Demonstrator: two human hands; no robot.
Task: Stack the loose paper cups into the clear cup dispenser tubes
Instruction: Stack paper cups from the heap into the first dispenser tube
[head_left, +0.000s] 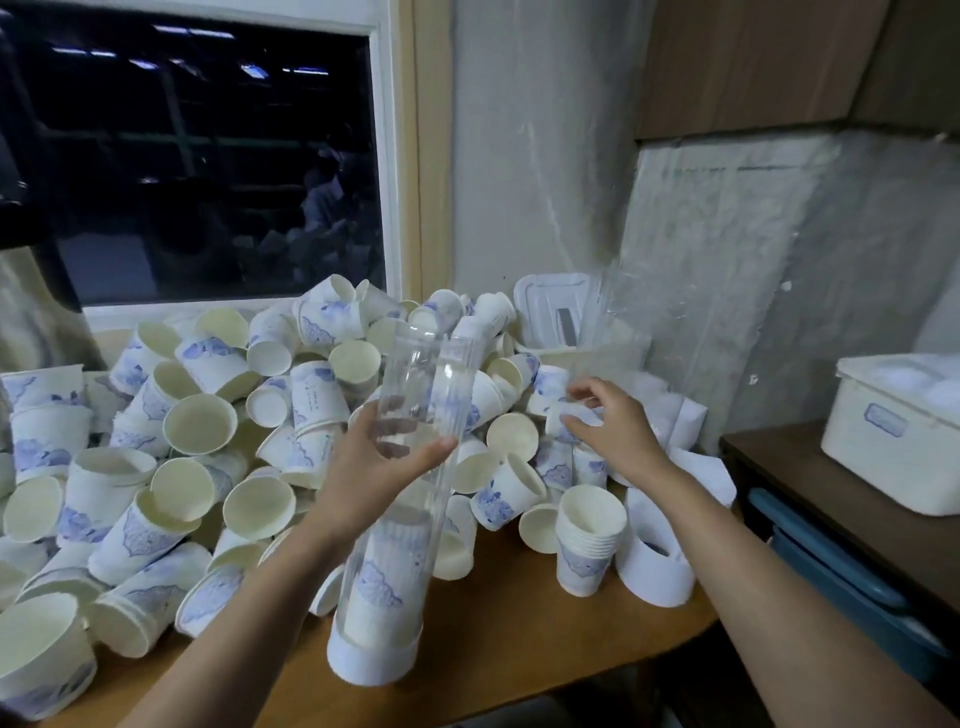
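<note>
Left hand (382, 470) wraps the clear dispenser tube (434, 374) at mid-height, thumb across the front. The tube stands on its white base (369, 662) on the wooden table (519, 629), leaning slightly toward 1 o'clock, with a few nested cups (384, 582) at the bottom.

Right hand (618, 426), at 3 o'clock from the tube mouth, has its fingers curved over a loose paper cup (563, 415) in the cup pile (208, 415); I cannot tell whether it is gripped.

Judgement: take one cup by the rim, turn it to match those inside, and keep the tube steady while dropping it in. The ready stack of cups (587, 540) at 4 o'clock would load faster.
</note>
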